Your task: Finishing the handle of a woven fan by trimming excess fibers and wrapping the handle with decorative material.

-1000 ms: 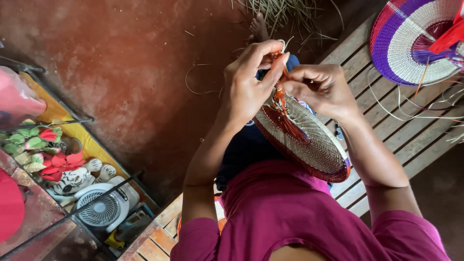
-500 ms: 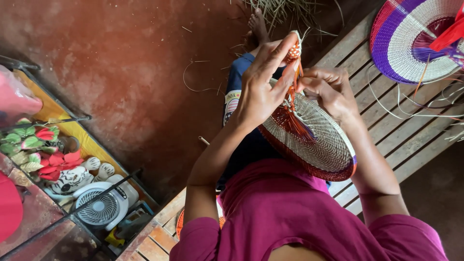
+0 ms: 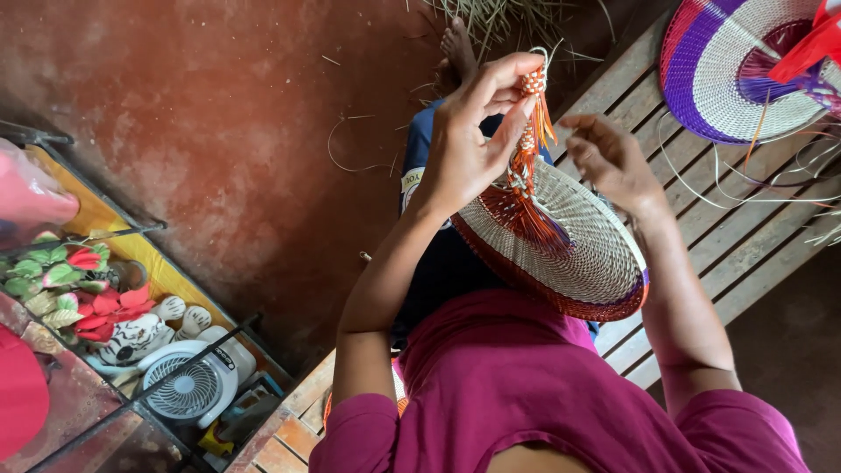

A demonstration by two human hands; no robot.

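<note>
My left hand (image 3: 469, 149) has its fingers clamped on the orange tassel (image 3: 528, 140) above the woven fan (image 3: 569, 250), right hand (image 3: 613, 162) hovering beside, fingers loosely apart.

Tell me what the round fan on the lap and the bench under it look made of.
Round fan: looks like woven natural fibre, straw or palm, matt cream with a red-brown rim; fine concentric weave shows. Bench: seems bare wooden slats, pale and unpolished, with gaps between boards.

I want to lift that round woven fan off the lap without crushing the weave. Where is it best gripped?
Probably by the braided orange handle at the woven fan's top, coming from above: it sticks up free, and the left hand already pinches it there. The right hand hovers open beside it.
</note>
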